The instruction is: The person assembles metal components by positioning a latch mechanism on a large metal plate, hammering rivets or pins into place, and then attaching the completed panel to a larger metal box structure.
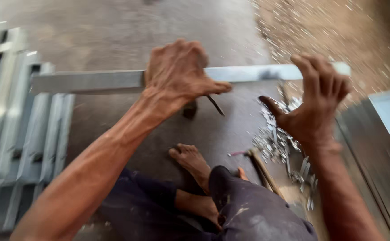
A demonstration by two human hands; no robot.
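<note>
A long grey metal bar (87, 82) lies crosswise in front of me above the concrete floor. My left hand (179, 71) is closed over its middle, and a thin dark pencil-like stick (215, 105) pokes out under the fingers. My right hand (313, 102) is at the bar's right end, fingers hooked over the top edge and thumb spread below. The picture is blurred by motion. I sit on the floor with my bare feet (194, 163) tucked in front of me.
Several grey metal frames (20, 134) lie stacked at the left. A heap of small shiny metal offcuts (277, 138) and a wooden-handled hammer (262, 167) lie by my right knee. A metal sheet or box edge (389, 120) stands at the right. Metal shavings (320, 27) litter the far floor.
</note>
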